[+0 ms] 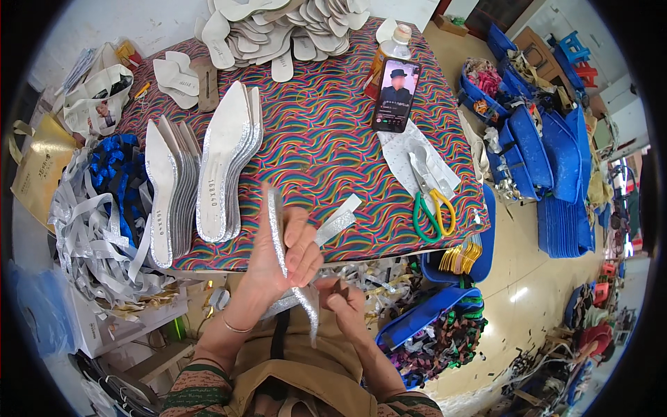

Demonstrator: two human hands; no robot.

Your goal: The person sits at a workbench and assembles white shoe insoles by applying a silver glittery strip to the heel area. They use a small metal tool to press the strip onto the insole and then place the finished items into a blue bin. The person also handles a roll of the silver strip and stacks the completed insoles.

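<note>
My left hand (295, 247) is closed around a shoe insole (276, 233) held upright and nearly edge-on, showing its silver glitter rim. My right hand (347, 313) is just below and to the right, fingers pinched on a small dark brown piece (338, 288) whose kind I cannot make out. Beside the left fingers, a silver glitter strip (338, 221) reaches over the table's near edge; its lower end is hidden behind the hand. Two stacks of finished-edge insoles stand left of my hands, a shorter one (161, 201) and a taller one (224, 167).
Green-and-yellow scissors (432, 201) lie on white paper at the right. A phone (396, 95) leans on a bottle (398, 43). Pale insoles (281, 52) pile at the back. Silver strips (104, 243) heap at the left. Blue baskets (566, 222) and a scrap-filled basket (431, 326) stand right.
</note>
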